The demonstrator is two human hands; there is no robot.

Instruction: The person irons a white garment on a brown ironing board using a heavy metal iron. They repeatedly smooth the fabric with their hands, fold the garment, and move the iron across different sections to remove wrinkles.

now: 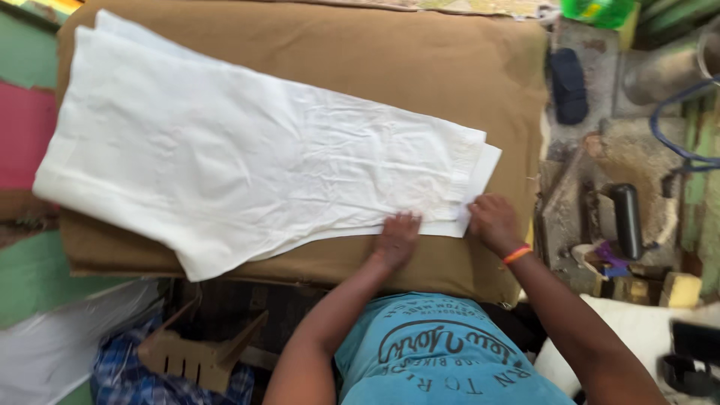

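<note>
White cotton, creased and folded lengthwise: the long white garment point(247, 157) lay flat across your brown cloth-covered padded table point(420, 67), running from the far left corner down toward the near right edge, its wider hemmed end hanging a little past the left side of the table. Your left hand point(396, 238) rested palm down on the near edge of the garment, fingers stretched out and spread flat against the cloth, holding nothing, only pressing. Your right hand point(493, 223) sat just beside it at the narrow right end of the garment, fingers curled over the corner where the layers stacked; whether they pinched the cloth or merely touched it could not be told. An orange band point(516, 255) circled your right wrist. You wore a blue printed T-shirt point(435, 352), seen at the bottom of the view. Right of the table, on a rough grey stone ledge point(600, 150), lay a dark oblong object point(568, 84) and, nearer you, a black-handled tool point(626, 220). A green plastic item point(600, 11) sat at the top right. Below the table on the left, a brown wooden slatted frame point(199, 352) rested against blue checked cloth point(127, 375).
</note>
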